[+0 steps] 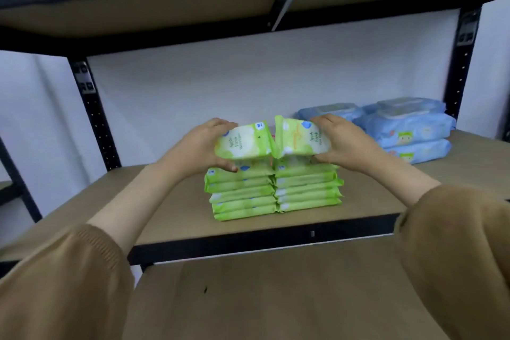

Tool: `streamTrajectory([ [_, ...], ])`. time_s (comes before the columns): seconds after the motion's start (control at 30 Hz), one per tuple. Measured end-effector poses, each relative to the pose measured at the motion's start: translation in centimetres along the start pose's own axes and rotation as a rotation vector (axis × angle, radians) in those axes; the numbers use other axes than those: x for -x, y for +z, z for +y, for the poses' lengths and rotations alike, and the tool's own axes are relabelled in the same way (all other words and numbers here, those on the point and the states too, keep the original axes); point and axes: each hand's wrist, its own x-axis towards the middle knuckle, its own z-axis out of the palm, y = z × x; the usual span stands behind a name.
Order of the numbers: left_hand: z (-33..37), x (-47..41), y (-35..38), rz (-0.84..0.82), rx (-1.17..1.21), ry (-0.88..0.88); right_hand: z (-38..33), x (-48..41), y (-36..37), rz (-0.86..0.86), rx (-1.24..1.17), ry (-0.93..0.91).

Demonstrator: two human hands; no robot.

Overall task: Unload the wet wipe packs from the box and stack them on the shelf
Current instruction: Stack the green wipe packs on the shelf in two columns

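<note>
Two side-by-side stacks of green wet wipe packs (273,192) stand on the brown shelf board (171,215), several packs high each. My left hand (201,146) grips one green pack (244,142) just above the left stack, thumb underneath. My right hand (345,142) grips another green pack (300,138) over the right stack, tilted, its inner end raised. The two held packs nearly meet in the middle. The box is out of sight.
Blue wipe packs (405,127) are piled at the back right of the same shelf. Black metal uprights (93,116) frame the shelf, and an upper board (165,11) hangs low overhead. A lower brown surface (262,298) fills the foreground.
</note>
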Motion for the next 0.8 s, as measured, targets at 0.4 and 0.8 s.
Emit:
streamTrajectory([
  [0.4,-1.7,-2.1,1.3,-0.236,0.051,-0.087,1.0,-4.2,0.1,-0.419,0.036,0.047],
  [0.8,-1.8,-2.1,1.4,-0.341,0.074,-0.109,2.0,-4.3,1.0,-0.505,-0.037,0.068],
])
